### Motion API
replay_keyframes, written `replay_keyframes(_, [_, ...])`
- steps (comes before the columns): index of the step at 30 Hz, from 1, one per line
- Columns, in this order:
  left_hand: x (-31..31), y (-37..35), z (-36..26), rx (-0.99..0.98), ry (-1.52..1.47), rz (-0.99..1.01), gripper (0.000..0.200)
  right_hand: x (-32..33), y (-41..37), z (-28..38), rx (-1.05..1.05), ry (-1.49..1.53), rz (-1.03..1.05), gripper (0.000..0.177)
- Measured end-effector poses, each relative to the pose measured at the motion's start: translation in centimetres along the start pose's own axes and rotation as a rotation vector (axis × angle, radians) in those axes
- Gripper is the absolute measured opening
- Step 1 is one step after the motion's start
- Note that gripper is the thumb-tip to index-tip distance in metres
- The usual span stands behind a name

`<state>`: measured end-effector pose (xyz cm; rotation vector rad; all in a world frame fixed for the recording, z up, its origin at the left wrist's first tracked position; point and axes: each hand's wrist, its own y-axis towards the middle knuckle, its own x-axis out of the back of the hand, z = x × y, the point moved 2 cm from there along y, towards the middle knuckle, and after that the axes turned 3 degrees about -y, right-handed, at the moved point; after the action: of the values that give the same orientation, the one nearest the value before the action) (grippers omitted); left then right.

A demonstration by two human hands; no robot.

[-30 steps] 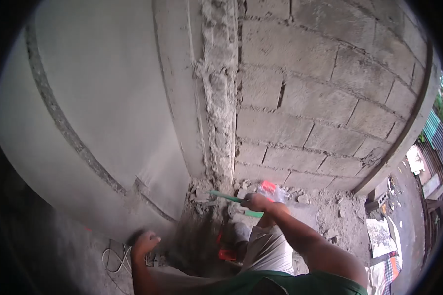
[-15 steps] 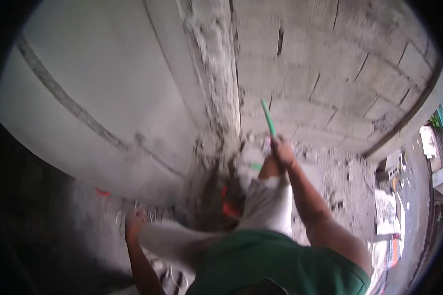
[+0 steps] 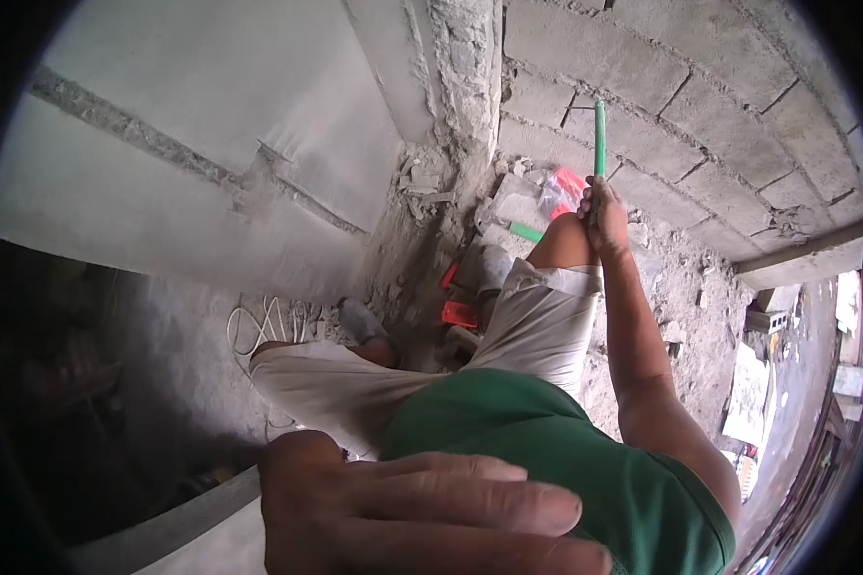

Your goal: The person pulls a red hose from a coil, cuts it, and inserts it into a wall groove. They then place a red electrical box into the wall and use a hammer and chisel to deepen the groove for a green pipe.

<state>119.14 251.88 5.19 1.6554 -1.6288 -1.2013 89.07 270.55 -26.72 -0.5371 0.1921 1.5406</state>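
Note:
My right hand (image 3: 607, 216) is wrapped round the lower end of a green pipe (image 3: 599, 139), just above my knee. The pipe stands nearly upright in front of the block wall (image 3: 642, 67). Large at the bottom of the view, my left hand (image 3: 422, 508) is raised close to the camera, fingers stretched out and holding nothing. It hides part of my green shirt. A second green piece (image 3: 525, 232) lies beyond my knee, beside a clear plastic bag with something red (image 3: 564, 192).
A plastered wall (image 3: 211, 96) with a rough groove stands at left. Rubble (image 3: 427, 182) gathers at the wall corner. A red object (image 3: 459, 313) lies between my legs, and a loose white cable (image 3: 249, 326) lies by my left knee. An opening to the street (image 3: 786, 383) is at right.
My left hand has risen from beside my left knee to close before the camera. My right hand and the green pipe now appear higher and farther right, as the view has shifted.

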Motion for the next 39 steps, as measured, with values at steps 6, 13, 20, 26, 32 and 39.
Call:
replay_keyframes(6, [-1.7,-1.1,2.1,-0.001,-0.168,-0.13,0.027,-0.1,0.2,0.0,0.007,-0.006,0.021,0.022])
replay_keyframes(13, [-2.8,1.2,-0.4,0.345,0.192,-0.243,0.029,0.2,0.2,-0.2,0.022,0.006,0.023,0.023])
replay_keyframes(20, [9.1,0.0,2.0,0.488,-0.22,0.231,0.056,0.3,-0.3,-0.1,0.016,0.154,-0.009,0.033])
replay_keyframes(26, [14.7,-2.4,8.6,0.92,0.472,0.166,0.039,-0.4,-1.7,0.5,0.208,-0.208,-0.023,0.026])
replay_keyframes(32, [16.1,-6.7,14.6,1.204,0.537,0.263,0.042,-2.3,-3.0,0.2,0.28,-0.439,0.217,0.017])
replay_keyframes(39, [16.1,-10.6,19.4,1.21,0.509,0.286,0.047,-8.9,-9.7,-0.5,0.166,-0.525,0.57,0.03])
